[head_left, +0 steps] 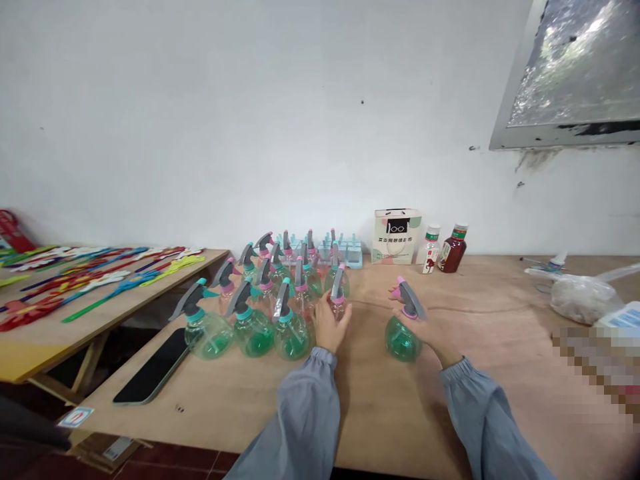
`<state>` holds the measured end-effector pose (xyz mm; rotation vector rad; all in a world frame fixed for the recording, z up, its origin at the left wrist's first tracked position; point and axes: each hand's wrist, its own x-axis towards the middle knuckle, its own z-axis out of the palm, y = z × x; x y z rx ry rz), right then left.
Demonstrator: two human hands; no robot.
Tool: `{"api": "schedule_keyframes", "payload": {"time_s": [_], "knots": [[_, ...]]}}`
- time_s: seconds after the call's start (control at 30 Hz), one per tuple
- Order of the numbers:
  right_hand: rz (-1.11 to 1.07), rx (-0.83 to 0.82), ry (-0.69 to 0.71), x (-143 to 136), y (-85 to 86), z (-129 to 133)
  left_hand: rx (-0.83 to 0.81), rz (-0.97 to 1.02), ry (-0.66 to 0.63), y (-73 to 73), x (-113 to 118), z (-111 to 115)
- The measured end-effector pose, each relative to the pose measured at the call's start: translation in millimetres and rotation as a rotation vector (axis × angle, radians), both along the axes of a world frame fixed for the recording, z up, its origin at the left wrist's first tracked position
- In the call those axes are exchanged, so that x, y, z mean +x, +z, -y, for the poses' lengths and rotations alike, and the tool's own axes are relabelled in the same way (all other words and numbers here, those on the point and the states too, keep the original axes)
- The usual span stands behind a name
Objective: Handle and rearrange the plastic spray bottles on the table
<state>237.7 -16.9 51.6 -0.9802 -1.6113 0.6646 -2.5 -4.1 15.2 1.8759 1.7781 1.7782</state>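
My left hand [331,325] is closed around the neck of a spray bottle [339,288] with a grey and pink trigger head, at the right end of a cluster of similar bottles. Most of that bottle's body is hidden behind my fingers. To the right, my right hand [419,327] grips a green spray bottle [403,342] just under its grey and pink head. Its round base appears to be at the tabletop. In the cluster's front row are green spray bottles with turquoise collars, among them one at the left [210,335] and one beside my left hand [291,339].
A black-screened phone [154,367] lies left on the wooden table [380,413]. Behind the cluster is a light blue rack [353,252]. A paper bag [397,240], a white bottle [431,252] and a brown bottle [454,250] stand by the wall. A plastic bag [583,298] lies right.
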Motion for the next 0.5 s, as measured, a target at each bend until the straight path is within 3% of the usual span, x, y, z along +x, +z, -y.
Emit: {"api": "schedule_keyframes", "payload": {"time_s": [0.1, 0.3, 0.5], "knots": [[-0.151, -0.076, 0.023, 2, 2.2, 3, -0.016, -0.066, -0.010, -3.3, 4, 2], [-0.478, -0.170, 0.214, -6, 6.7, 10, 0.001, -0.045, -0.028, -5.4, 9, 6], [-0.454, -0.165, 0.087, -12, 5.7, 14, -0.014, -0.045, -0.033, -3.6, 8, 8]]}}
